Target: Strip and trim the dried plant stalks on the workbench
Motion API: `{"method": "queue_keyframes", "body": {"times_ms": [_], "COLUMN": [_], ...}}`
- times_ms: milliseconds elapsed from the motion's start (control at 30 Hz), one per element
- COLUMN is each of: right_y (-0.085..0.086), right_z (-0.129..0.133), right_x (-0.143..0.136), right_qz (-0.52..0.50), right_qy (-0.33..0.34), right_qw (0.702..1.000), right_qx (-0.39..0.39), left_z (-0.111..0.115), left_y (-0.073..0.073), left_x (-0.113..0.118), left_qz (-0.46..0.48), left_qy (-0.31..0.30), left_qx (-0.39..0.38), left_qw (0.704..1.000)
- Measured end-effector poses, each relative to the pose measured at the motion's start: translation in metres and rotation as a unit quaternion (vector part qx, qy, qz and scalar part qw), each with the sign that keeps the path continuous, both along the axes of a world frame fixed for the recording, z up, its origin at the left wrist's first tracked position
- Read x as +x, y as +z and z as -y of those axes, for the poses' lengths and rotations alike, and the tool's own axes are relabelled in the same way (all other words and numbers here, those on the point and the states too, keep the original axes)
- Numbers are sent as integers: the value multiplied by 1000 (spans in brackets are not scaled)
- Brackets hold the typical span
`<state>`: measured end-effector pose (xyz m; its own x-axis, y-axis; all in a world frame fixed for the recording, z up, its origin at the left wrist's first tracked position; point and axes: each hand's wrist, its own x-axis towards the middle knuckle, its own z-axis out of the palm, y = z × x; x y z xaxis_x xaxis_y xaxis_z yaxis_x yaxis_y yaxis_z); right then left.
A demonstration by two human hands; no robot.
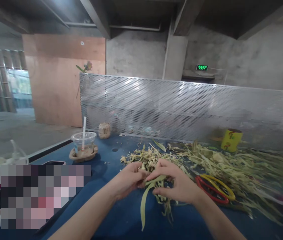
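Observation:
Both hands meet over a heap of pale green and yellowish plant scraps [147, 155] on the blue table [106, 213]. My left hand [133, 180] has its fingers bent together among the stems; what they pinch is too small to make out. My right hand [173, 181] is curved around some stems and leaves, thumb apart from the fingers. A long green leaf [143, 206] hangs down between the hands. Right of my right hand lie scissors with red and yellow handles [216, 190].
A plastic cup with a straw [83, 143] sits in a cardboard holder at the left. More leafy stems [221, 163] spread across the right, near a yellow roll [231, 140]. A perforated metal panel [143, 106] stands behind the table. A blurred-out area covers the lower left.

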<state>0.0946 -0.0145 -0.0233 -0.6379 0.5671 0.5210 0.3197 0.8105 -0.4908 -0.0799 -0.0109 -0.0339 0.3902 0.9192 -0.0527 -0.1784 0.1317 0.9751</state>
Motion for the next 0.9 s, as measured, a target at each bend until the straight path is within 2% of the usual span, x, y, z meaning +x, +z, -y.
{"method": "queue_keyframes", "body": {"times_ms": [133,333,433,567,733,800,900], "right_y": [-7,-10,-12,-13,-10,-10,-13], "right_z": [-5,-13,-15,-13,-11,-12,-16], "right_x": [-6,-7,-8,-8,-8,-8,-9], "right_qz": [-43,-66,-42,-9,-16,-49,-88], "right_qy": [-35,-106,-138,-161,-211,-218,-190], "right_qw": [998,992,989,987,977,975,973], "right_qx": [-18,-31,-20,8,24,-16,-92], "left_z": [-3,-1,2,3,-4,-4,0], "left_y": [-3,-4,-2,-2,-12,-14,-13], "left_x": [2,3,4,8,8,8,9], "left_qz": [-1,-42,-74,-79,-25,-11,-17], "left_qy": [10,-19,15,45,50,54,15], "left_qx": [18,117,136,123,69,50,47], "left_qw": [1000,992,988,988,996,997,999]}}
